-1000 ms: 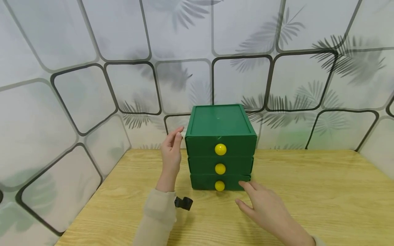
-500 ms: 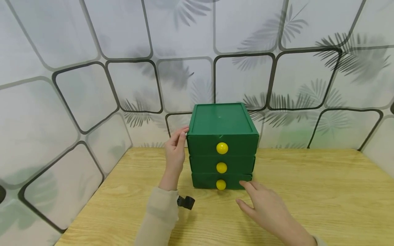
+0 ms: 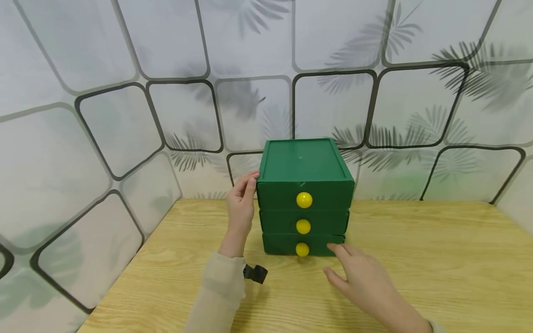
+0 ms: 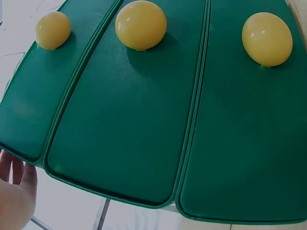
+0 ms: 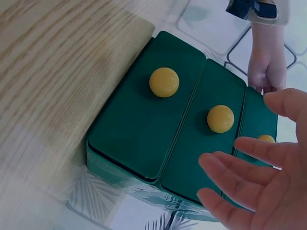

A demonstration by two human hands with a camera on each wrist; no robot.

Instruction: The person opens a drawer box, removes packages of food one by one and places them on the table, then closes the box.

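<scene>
Neatly boxy drawers (image 3: pixel 287 223), glossy spherical knobs (image 3: pixel 303 226)

Leaf-print wall covering (image 3: pixel 250 46) is enclosing a wood-grain bench (image 3: pixel 437 259) on three sides, indicating an indoor booth; exact room type is unclear.

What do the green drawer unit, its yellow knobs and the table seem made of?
Drawer unit: probably moulded plastic, smooth satin finish, judging by its even colour and rounded edges.
Yellow knobs: glossy, with bright highlights; plastic or painted wood, I can't tell.
Table: wood-look, low sheen, with visible grain; real wood or laminate stays open.
</scene>
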